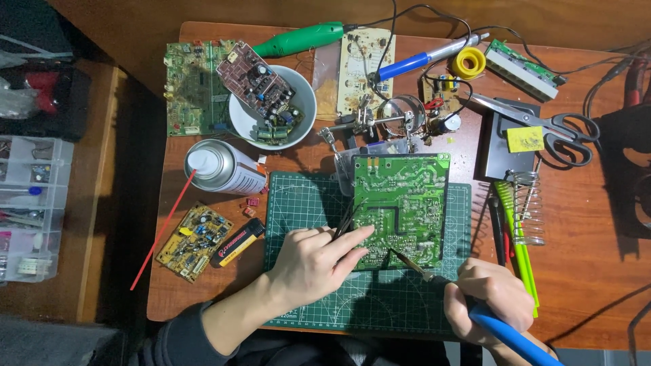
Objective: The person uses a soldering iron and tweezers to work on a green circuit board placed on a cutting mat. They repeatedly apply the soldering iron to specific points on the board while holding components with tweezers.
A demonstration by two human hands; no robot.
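A green circuit board (407, 196) lies solder side up on a green cutting mat (298, 203). My left hand (312, 261) grips dark tweezers (347, 218), whose tips touch the board's left edge. My right hand (489, 297) is closed around a soldering iron with a blue handle (508, 335). The iron's tip (400, 257) rests on the lower part of the board.
A spray can (227, 168) with a red straw lies left of the mat. Beside it are a yellow board (194, 240) and a lighter (237, 242). A white bowl (305, 88) holds boards. Scissors (542, 125), an iron stand (525, 203) and a solder spool (469, 62) sit to the right.
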